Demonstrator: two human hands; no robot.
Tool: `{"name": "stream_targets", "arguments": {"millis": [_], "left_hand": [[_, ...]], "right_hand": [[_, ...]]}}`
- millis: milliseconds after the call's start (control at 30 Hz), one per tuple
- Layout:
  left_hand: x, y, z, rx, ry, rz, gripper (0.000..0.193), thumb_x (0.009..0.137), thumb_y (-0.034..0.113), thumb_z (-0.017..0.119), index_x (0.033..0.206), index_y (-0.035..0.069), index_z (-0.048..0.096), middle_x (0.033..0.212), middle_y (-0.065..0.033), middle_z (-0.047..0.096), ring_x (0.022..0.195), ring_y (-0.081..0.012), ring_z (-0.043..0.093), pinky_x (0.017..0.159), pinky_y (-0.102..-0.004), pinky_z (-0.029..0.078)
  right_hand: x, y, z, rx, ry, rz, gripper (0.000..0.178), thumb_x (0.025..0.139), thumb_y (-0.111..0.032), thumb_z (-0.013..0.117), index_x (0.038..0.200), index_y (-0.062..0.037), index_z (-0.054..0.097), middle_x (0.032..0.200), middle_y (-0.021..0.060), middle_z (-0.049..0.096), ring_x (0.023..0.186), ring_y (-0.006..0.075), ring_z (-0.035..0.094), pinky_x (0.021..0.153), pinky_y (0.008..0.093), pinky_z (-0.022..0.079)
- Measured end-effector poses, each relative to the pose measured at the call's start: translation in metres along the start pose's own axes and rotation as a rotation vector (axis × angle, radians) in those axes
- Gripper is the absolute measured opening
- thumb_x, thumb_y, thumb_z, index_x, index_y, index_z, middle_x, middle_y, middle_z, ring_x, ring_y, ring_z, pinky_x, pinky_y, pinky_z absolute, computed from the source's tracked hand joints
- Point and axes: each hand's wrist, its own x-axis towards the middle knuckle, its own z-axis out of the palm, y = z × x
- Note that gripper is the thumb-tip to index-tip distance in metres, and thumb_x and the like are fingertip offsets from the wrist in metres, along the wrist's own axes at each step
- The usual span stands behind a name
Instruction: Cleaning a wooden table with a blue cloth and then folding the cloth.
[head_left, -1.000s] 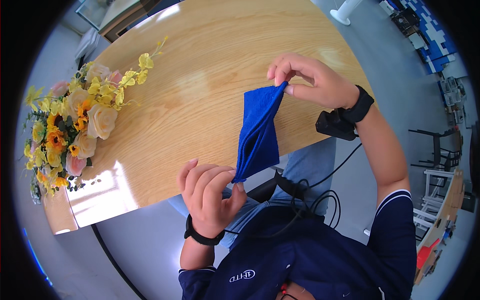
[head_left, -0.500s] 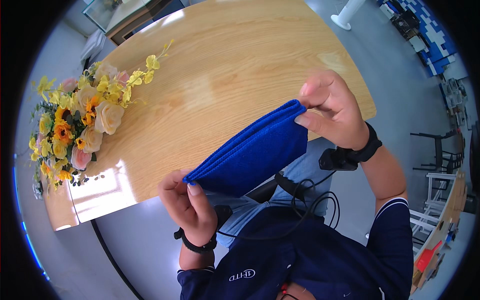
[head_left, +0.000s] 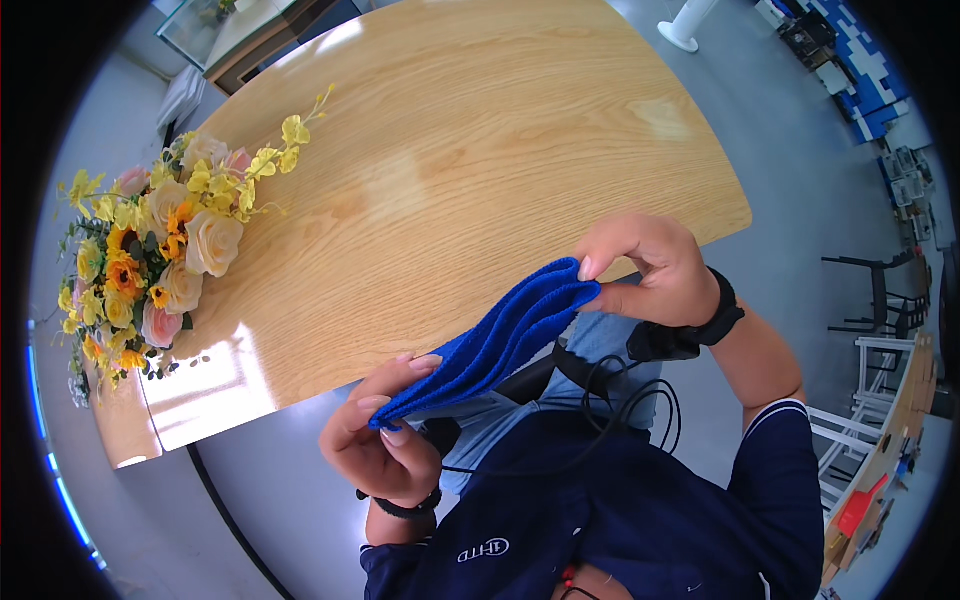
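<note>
A blue cloth [head_left: 490, 338], folded in several layers, stretches between my two hands above the table's near edge and my lap. Its layered edges face up and ripple apart in the middle. My left hand [head_left: 385, 430] is closed on the lower left corner, thumb below and fingertips on top. At the upper right corner, my right hand [head_left: 650, 270] pinches the layers between thumb and fingers. Dark bands [head_left: 722, 308] circle my wrists.
A wooden table [head_left: 480, 150] with a curved far edge spreads ahead of me. On its left lies an artificial flower bouquet [head_left: 150, 250]. Black cables [head_left: 640, 400] loop over my lap. Dark chairs [head_left: 875, 295] and white stools [head_left: 870, 410] stand off to the right.
The cloth has come down and turned, so its layered edges now face up instead of its flat side showing. My right hand has lowered, and my left hand has dropped slightly.
</note>
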Motion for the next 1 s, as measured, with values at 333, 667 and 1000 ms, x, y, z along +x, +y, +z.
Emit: {"name": "stream_targets", "arguments": {"millis": [333,667,1000], "left_hand": [[-0.001,-0.001,0.000,-0.031,0.070,-0.029,0.025,0.096,0.019,0.044,0.107,0.001,0.030,0.096,-0.0348,0.059,0.082,-0.0320,0.066,0.074,-0.0372,0.055],[-0.006,-0.002,-0.003,-0.014,0.077,-0.081,0.026,0.096,0.021,0.044,0.106,0.001,0.031,0.092,-0.0338,0.060,0.086,-0.0342,0.065,0.077,-0.0385,0.054],[-0.010,-0.005,-0.005,0.015,0.061,-0.103,0.023,0.096,0.019,0.043,0.105,0.001,0.032,0.092,-0.0319,0.061,0.087,-0.0338,0.065,0.080,-0.0398,0.051]], "right_hand": [[0.000,0.003,0.008,0.090,-0.196,-0.137,0.024,0.072,0.004,0.071,0.087,-0.0065,0.056,0.098,0.0136,0.063,0.083,0.0253,0.061,0.070,0.0311,0.049],[-0.006,0.001,0.010,0.052,-0.148,-0.125,0.027,0.073,0.002,0.072,0.087,-0.0066,0.050,0.094,0.0141,0.063,0.081,0.0267,0.062,0.068,0.0310,0.048],[-0.013,0.005,0.012,0.030,-0.071,-0.108,0.028,0.073,0.002,0.073,0.087,-0.0064,0.050,0.090,0.0129,0.063,0.078,0.0236,0.062,0.066,0.0292,0.048]]}}
